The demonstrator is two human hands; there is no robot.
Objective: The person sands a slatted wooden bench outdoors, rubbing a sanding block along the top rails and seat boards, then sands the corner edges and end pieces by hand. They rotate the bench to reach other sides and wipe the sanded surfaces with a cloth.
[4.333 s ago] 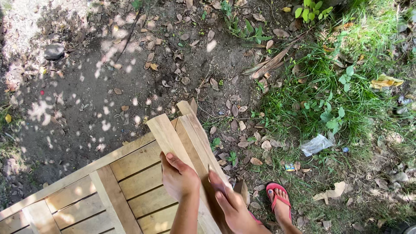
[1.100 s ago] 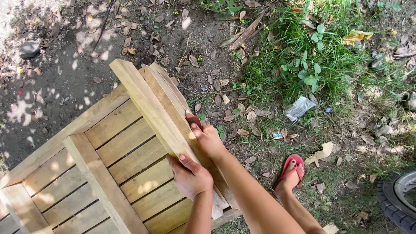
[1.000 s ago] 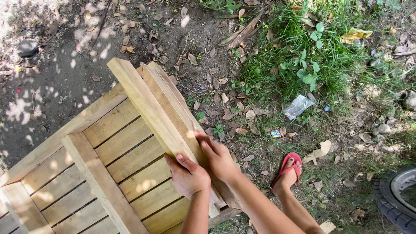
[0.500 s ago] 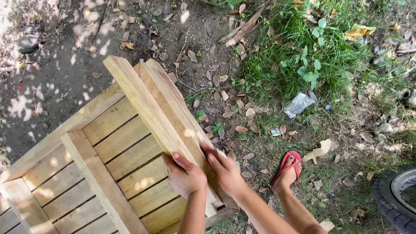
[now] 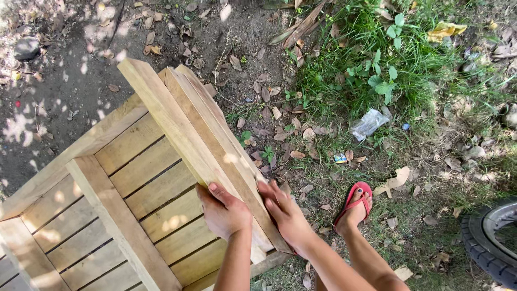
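Pale wooden planks (image 5: pixel 186 126), stacked on edge as a bundle, lay slanting across the right side of a slatted wooden frame (image 5: pixel 107 188), their far ends pointing up toward the bare soil (image 5: pixel 59 75). We observed the left hand (image 5: pixel 223 210) wrapped over the near part of the bundle, its grip closed on the planks with the thumb on the slat side. The right hand (image 5: pixel 285 210) lay flat against the outer face of the same planks, fingers (image 5: pixel 272 191) pressed along the wood, so that its grip held the bundle from the opposite side. Both hands sat just beside each other near the bundle's lower end.

Beyond the frame we noted dry leaves (image 5: pixel 269 105) scattered over the soil, and a patch of green grass (image 5: pixel 377 59) to the right. A crumpled clear plastic wrapper (image 5: pixel 369 124) lay at the grass edge. A foot in a red sandal (image 5: pixel 355 202) stood near the right hand, and part of a black tyre (image 5: pixel 490 242) showed at the lower right corner.
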